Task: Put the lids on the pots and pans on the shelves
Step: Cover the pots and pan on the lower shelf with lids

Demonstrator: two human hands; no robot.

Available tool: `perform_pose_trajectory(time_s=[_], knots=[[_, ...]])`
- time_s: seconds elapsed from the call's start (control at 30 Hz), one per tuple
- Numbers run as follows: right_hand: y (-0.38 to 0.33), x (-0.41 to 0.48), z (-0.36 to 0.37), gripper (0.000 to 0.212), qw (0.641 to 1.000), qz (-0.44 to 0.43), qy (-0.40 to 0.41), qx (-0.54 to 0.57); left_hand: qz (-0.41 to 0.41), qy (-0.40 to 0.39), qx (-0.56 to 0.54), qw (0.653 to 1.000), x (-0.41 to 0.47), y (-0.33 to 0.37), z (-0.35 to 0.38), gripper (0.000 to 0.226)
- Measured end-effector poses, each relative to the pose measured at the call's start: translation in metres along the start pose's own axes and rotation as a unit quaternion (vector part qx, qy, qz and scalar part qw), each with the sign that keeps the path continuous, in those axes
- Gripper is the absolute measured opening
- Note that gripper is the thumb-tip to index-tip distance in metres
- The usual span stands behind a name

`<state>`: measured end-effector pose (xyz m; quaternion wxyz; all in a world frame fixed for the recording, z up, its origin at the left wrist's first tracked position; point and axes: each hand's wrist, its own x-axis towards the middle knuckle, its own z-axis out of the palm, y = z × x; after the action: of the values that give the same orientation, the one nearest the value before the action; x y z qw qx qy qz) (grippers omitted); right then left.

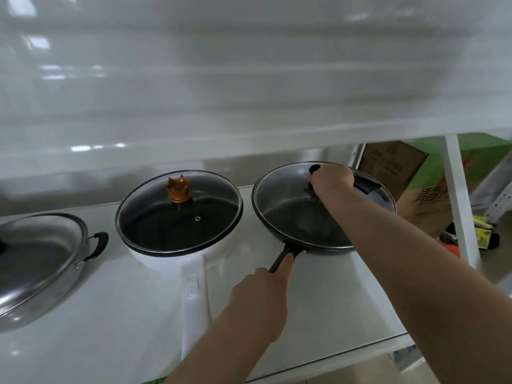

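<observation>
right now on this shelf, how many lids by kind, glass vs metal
glass lids: 2, the crown-knob lid on the white pot and the lid under the right hand on the black pan
metal lids: 1, the steel lid at the left
total: 3

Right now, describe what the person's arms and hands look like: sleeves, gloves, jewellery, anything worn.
Both arms are bare as far up as the view shows: no sleeve appears on either forearm. The left hand and the right hand wear no gloves. No watch, bracelet or ring is visible on either, though the fingers of both are partly hidden. No markings or bandages show on the arms.
</observation>
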<state>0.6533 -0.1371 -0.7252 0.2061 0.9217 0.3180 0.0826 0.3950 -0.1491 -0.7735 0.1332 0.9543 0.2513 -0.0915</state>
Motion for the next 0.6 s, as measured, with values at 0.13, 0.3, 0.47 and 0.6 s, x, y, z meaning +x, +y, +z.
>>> perform_pose_trajectory(time_s=[0.13, 0.3, 0.47, 0.6], knots=[[0.001, -0.003, -0.005, 0.024, 0.999, 0.005, -0.01, -0.038, 0.002, -0.015, -0.002, 1.0, -0.003, 0.0, 0.0, 0.078], [-0.005, -0.018, -0.008, 0.051, 0.998, 0.058, 0.011, 0.012, 0.0, -0.038, -0.013, 0.999, -0.004, 0.006, -0.011, 0.073], [-0.016, -0.045, -0.014, 0.051, 0.989, 0.035, 0.112, 0.095, -0.009, -0.031, -0.064, 0.997, -0.01, 0.009, -0.018, 0.061], [-0.031, -0.085, -0.022, 0.055, 0.967, 0.051, 0.1, 0.23, -0.018, 0.05, -0.044, 0.998, -0.023, 0.012, -0.017, 0.06]])
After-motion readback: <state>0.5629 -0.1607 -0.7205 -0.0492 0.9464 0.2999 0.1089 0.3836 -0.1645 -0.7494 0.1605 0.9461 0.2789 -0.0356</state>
